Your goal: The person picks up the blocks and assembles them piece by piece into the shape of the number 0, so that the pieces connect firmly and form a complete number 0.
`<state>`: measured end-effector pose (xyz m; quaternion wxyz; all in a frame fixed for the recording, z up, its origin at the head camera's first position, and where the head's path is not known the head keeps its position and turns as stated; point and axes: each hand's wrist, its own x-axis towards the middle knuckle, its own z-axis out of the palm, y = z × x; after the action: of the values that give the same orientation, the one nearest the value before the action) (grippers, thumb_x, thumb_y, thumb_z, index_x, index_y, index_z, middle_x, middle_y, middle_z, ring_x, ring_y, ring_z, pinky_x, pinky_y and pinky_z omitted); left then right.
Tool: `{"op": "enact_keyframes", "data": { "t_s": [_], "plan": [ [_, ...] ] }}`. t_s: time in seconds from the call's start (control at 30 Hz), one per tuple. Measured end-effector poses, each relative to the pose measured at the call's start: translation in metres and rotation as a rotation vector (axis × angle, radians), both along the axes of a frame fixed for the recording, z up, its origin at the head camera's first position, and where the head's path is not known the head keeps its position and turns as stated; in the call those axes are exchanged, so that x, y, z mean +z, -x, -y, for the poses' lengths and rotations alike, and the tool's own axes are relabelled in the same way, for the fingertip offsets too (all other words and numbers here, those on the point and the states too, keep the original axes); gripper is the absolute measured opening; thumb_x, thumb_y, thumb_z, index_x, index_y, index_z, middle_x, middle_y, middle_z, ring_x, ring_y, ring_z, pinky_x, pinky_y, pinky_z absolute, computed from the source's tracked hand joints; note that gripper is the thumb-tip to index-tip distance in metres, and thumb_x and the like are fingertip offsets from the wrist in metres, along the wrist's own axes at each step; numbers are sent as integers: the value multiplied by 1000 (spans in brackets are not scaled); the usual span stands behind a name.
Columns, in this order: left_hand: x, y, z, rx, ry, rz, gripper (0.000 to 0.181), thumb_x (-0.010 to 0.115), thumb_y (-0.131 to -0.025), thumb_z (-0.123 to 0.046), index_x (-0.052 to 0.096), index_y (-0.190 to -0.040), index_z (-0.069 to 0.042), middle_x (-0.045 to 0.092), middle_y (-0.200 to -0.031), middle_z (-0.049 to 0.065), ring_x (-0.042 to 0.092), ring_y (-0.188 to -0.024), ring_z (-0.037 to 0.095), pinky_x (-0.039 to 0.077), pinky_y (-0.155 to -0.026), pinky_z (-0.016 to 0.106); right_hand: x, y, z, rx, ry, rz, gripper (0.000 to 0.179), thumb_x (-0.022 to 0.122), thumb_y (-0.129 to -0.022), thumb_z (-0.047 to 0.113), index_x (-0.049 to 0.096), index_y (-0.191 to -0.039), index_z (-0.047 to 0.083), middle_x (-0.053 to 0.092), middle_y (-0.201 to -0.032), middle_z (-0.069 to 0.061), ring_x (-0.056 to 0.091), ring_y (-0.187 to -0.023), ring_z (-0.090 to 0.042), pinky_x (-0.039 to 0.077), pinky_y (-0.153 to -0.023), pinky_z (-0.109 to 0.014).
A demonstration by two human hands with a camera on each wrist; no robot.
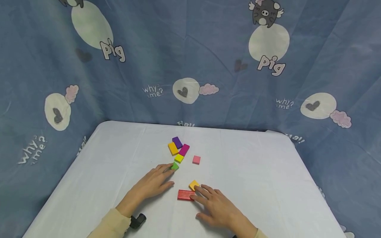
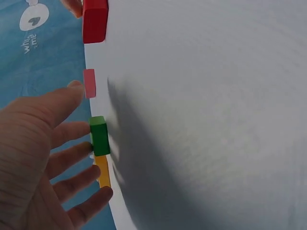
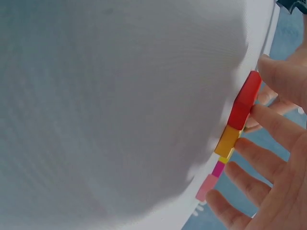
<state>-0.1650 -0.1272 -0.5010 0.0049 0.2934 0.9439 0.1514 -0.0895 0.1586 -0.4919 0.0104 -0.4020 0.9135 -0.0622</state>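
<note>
A blue printed curtain (image 1: 220, 67) hangs behind the white surface (image 1: 253, 165) where I work. My left hand (image 1: 153, 183) reaches across with its fingers straight and apart; my right hand (image 1: 218, 208), nearer me, has its fingers spread too. The red block (image 1: 184, 195) lies flat — 1 right fingertip touches its right end. Farther off, the magenta block (image 1: 184, 150), purple block (image 1: 177, 142) and far orange block (image 1: 173, 148) cluster. The near orange block (image 1: 193, 184) is just beyond the red — another right fingertip at its edge. The yellow block (image 1: 179, 158) adjoins the magenta, the pink block (image 1: 196, 160) lies apart, and the green block (image 1: 175, 166) is at 2 left fingertips.
</note>
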Motion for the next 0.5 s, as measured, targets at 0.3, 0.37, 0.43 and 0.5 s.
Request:
{"op": "enact_keyframes", "data": {
  "t_s": [0.3, 0.37, 0.43, 0.5],
  "plan": [
    [1, -1, -2, -13, -20, -18, 45, 68, -92, -32, 63, -131, -8, 50, -143, 13, 48, -129, 30, 44, -100, 51, 1, 0, -1, 4, 20, 3, 60, 59, -93, 49, 48, -145, 22, 44, -150, -4, 40, -135, -27, 46, -98, -47],
    [0, -1, -3, -11, -10, -12, 48, 68, -92, -32, 61, -133, -7, 49, -143, 13, 47, -130, 31, 44, -100, 52, 0, 0, -1, 4, 25, 6, 60, 60, -93, 49, 48, -145, 22, 43, -150, -4, 40, -135, -27, 46, -97, -47],
    [1, -2, -4, -11, 1, -5, 49, 68, -92, -32, 60, -134, -7, 49, -144, 13, 47, -130, 31, 44, -100, 52, 0, -1, -1, 1, 27, 13, 60, 60, -93, 49, 48, -145, 23, 44, -150, -3, 40, -135, -27, 46, -98, -47],
    [1, -2, -4, -7, 9, 3, 49, 68, -92, -33, 61, -133, -7, 49, -143, 13, 48, -129, 30, 44, -100, 51, 0, 0, -1, -3, 25, 22, 60, 60, -93, 49, 48, -145, 23, 43, -150, -3, 40, -136, -27, 45, -98, -47]
  ]
}}
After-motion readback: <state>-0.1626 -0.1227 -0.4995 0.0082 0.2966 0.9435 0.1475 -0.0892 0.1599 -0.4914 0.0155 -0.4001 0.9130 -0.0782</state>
